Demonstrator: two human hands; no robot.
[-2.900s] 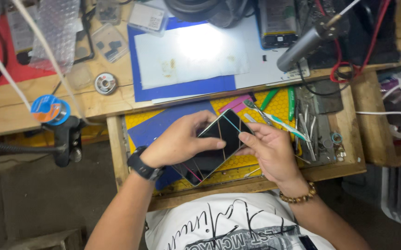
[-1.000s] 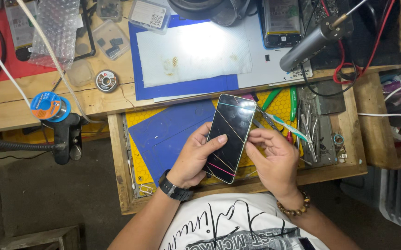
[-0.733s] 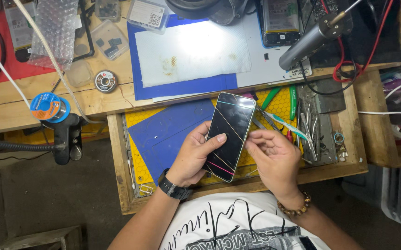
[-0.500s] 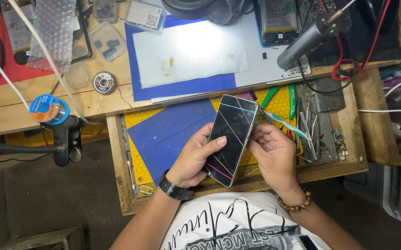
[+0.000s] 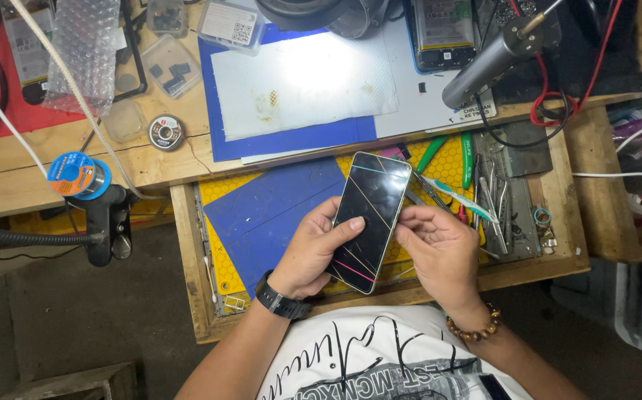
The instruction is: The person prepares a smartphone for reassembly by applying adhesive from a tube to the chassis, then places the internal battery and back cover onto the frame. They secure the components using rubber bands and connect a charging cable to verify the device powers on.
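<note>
While the wooden tabletop point(image 5: 150, 167) is crowded, the blue mat point(image 5: 261, 215) in the open drawer lies under the cracked dark phone point(image 5: 369, 218), held above it. Left hand point(image 5: 313, 248) fingers clamped on its left edge; right hand point(image 5: 439, 248) fingers curled together at the right edge. Risk: grip slips, phone drops onto tweezers point(image 5: 450, 194); pressing could spread cracks.

Wooden workbench point(image 5: 10, 181) w/ open drawer point(image 5: 187, 259), grey floor point(image 5: 54, 311) below
</note>
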